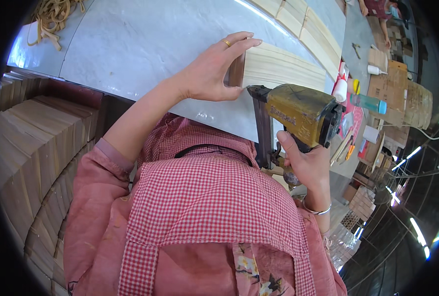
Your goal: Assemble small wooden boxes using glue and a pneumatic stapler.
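My left hand (212, 69) spans a short dark brown wooden strip (237, 70), its fingers at the far end and its thumb at the near end. The strip lies against the end of a pale, straight-grained board (281, 68) on the table. My right hand (309, 165) is wrapped round the handle of a worn yellow-and-black nail gun (298, 111). The gun's nose is at the board's near corner, close to my left thumb. I cannot tell whether it touches the wood. Part of the handle and the trigger are hidden by my fingers.
More pale boards (320, 42) lie along the far side of the grey-white table (130, 47). A heap of tan bands (56, 19) rests at its far left. Stacked wooden pieces (27, 143) stand left of me. Bottles, including a teal one (368, 103), and cardboard (394, 93) are to the right.
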Demonstrator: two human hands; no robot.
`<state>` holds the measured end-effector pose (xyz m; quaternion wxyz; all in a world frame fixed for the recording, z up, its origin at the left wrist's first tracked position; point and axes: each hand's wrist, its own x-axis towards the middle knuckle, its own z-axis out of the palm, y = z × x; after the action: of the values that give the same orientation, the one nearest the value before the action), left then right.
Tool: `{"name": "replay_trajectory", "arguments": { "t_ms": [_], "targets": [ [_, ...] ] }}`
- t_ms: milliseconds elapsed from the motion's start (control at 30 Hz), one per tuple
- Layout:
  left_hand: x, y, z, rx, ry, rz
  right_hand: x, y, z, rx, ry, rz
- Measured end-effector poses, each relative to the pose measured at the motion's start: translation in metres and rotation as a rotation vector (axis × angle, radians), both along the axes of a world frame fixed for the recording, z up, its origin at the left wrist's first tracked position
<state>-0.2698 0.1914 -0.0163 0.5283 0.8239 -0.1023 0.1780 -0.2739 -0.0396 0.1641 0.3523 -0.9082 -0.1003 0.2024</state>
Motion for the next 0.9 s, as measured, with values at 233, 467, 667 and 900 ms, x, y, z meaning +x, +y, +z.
{"name": "replay_trajectory", "arguments": {
  "t_ms": [233, 467, 667, 900],
  "targets": [
    [-0.005, 0.000, -0.001, -0.055, -0.078, 0.009, -0.011, -0.001, -0.007, -0.024, -0.030, -0.063],
    [-0.022, -0.001, -0.002, -0.236, 0.059, 0.121, 0.007, 0.020, 0.004, 0.021, -0.028, -0.050],
    [-0.036, 0.009, 0.001, -0.337, 0.055, 0.220, 0.026, 0.036, 0.006, 0.015, -0.077, 0.043],
    [-0.051, 0.023, 0.004, -0.455, 0.044, 0.306, 0.034, 0.058, 0.029, -0.293, 0.200, -0.116]
  ]
}}
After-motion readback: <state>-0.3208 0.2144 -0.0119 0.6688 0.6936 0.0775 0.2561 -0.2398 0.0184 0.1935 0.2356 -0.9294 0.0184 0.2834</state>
